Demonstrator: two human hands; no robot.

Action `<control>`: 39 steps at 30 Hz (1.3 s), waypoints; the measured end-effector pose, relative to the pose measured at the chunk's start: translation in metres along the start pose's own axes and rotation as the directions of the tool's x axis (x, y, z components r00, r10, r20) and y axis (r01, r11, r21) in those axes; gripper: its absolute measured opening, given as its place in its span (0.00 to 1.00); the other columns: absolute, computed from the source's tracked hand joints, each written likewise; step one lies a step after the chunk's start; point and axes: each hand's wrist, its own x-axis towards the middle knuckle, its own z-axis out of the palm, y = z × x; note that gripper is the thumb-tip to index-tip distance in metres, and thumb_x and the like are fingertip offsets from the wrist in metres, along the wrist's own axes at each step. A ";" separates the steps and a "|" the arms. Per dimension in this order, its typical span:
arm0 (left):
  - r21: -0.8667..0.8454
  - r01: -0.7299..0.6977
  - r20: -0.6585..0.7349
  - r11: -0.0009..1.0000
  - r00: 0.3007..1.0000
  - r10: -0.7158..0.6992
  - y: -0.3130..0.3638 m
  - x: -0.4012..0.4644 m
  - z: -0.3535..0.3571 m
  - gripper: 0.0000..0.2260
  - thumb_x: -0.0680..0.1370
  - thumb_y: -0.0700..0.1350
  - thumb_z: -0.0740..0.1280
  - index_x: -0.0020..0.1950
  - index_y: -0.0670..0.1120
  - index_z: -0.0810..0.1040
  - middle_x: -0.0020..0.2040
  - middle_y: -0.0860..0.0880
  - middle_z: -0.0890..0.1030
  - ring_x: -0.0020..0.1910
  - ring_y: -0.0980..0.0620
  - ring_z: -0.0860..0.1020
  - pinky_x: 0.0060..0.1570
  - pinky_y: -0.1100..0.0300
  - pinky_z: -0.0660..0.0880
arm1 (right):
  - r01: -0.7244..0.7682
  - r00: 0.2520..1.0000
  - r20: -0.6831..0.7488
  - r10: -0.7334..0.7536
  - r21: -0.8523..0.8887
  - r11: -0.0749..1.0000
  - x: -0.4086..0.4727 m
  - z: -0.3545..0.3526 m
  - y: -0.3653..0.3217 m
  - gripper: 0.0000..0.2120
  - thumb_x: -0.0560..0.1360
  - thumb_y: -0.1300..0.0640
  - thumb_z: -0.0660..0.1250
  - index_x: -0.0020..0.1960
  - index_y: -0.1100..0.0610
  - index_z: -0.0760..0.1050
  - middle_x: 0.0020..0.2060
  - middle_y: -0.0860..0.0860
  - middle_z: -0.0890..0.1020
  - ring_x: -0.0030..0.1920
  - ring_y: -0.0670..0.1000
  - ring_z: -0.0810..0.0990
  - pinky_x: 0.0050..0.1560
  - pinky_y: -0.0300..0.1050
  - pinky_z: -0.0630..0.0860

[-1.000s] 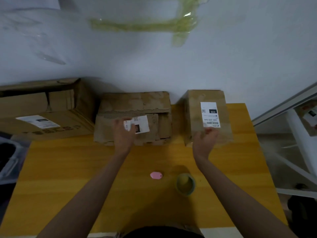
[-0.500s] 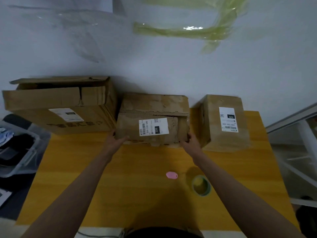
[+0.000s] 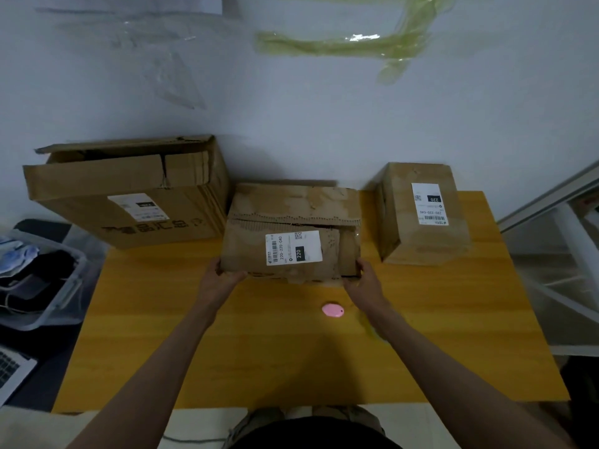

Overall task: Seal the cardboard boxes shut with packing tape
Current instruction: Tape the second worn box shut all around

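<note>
A worn middle cardboard box [image 3: 291, 209] with a white label stands at the back of the yellow table [image 3: 259, 351]. My left hand [image 3: 220, 278] grips its lower left corner. My right hand [image 3: 364, 281] grips its lower right corner. The top flap of this box looks torn and lies loosely closed. A large box [image 3: 129, 205] with raised flaps stands to the left, a smaller upright box [image 3: 421, 218] to the right. My right forearm hides most of the tape roll [image 3: 369, 327]; only a greenish edge of it shows.
A small pink oval object [image 3: 333, 310] lies on the table between my arms. A plastic bin [image 3: 48, 286] with clutter and a laptop corner [image 3: 13, 367] sit left of the table. A white frame [image 3: 570, 228] stands on the right. Greenish tape strips [image 3: 343, 45] hang on the wall.
Both hands left the label and the right box and took hold of the middle box's lower corners. The box has come slightly toward me, and my right forearm now covers the tape roll.
</note>
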 end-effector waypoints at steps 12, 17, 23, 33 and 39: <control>0.184 -0.109 -0.313 0.977 0.936 0.163 -0.038 -0.046 0.012 0.35 0.76 0.49 0.76 0.77 0.40 0.64 0.73 0.41 0.70 0.70 0.39 0.71 0.63 0.44 0.70 | -0.072 0.996 0.040 0.074 -0.061 0.996 -0.039 -0.015 0.044 0.29 0.78 0.70 0.61 0.77 0.57 0.61 0.71 0.55 0.71 0.57 0.56 0.76 0.39 0.38 0.73; 0.492 -0.504 -0.047 0.709 0.798 0.600 -0.040 -0.071 0.083 0.14 0.74 0.37 0.75 0.57 0.42 0.77 0.56 0.42 0.76 0.57 0.41 0.75 0.51 0.48 0.75 | -0.131 0.987 0.075 0.145 -0.163 0.978 -0.053 -0.022 0.067 0.24 0.80 0.65 0.63 0.75 0.59 0.66 0.70 0.57 0.73 0.59 0.57 0.77 0.52 0.51 0.74; 0.613 -0.693 0.631 0.380 0.719 0.292 -0.068 -0.064 0.173 0.17 0.78 0.43 0.67 0.68 0.50 0.76 0.79 0.49 0.63 0.75 0.45 0.65 0.65 0.52 0.70 | -0.096 0.972 0.165 0.164 -0.357 0.929 -0.056 -0.047 0.075 0.18 0.81 0.63 0.62 0.70 0.60 0.72 0.68 0.56 0.74 0.68 0.56 0.73 0.57 0.46 0.72; 0.698 -0.677 0.664 0.233 0.734 0.144 -0.087 -0.042 0.214 0.27 0.80 0.38 0.61 0.79 0.50 0.65 0.83 0.46 0.49 0.81 0.41 0.49 0.76 0.42 0.58 | 0.037 0.833 0.408 0.374 -0.715 0.698 -0.046 -0.078 0.100 0.20 0.83 0.65 0.54 0.71 0.55 0.74 0.70 0.58 0.73 0.52 0.59 0.77 0.48 0.53 0.75; 0.648 -0.661 0.653 0.378 0.738 0.171 -0.087 -0.045 0.224 0.28 0.77 0.35 0.62 0.77 0.48 0.67 0.80 0.45 0.55 0.72 0.41 0.67 0.62 0.50 0.74 | 0.136 0.792 0.419 0.444 -0.830 0.541 -0.044 -0.074 0.118 0.24 0.83 0.64 0.55 0.79 0.57 0.62 0.78 0.57 0.60 0.72 0.60 0.69 0.68 0.60 0.72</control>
